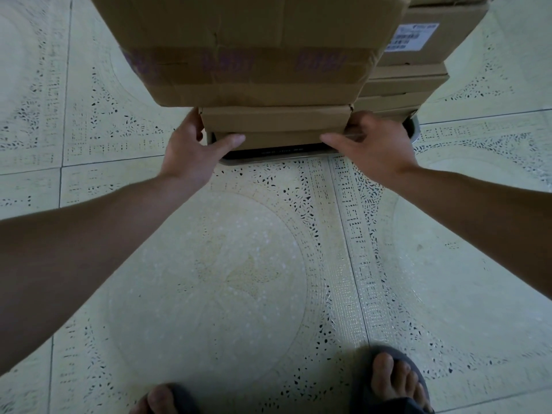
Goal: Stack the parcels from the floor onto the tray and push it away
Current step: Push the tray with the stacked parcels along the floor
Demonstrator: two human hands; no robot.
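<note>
the tray is seen on the floor just beyond the outstretched arms, with its near rim running left to right. the parcels are already stacked on it: a low parcel at the bottom, a large taped parcel on top, and a second stack further right and far.

the left hand is set at the low parcel's left near corner. its thumb is laid along the near face and the fingers are wrapped round the left side, so that corner is clamped. the right hand is placed at the right near corner with its thumb on the same face. its fingertips are hidden, and whether parcel or rim is gripped cannot be told.

the load lies straight ahead of both hands, which are equally near. stacking is judged done and the push due, directed far, across the tray's long axis. as the hands bracket only the left stack, a swing of the tray is to be guarded against.
</note>
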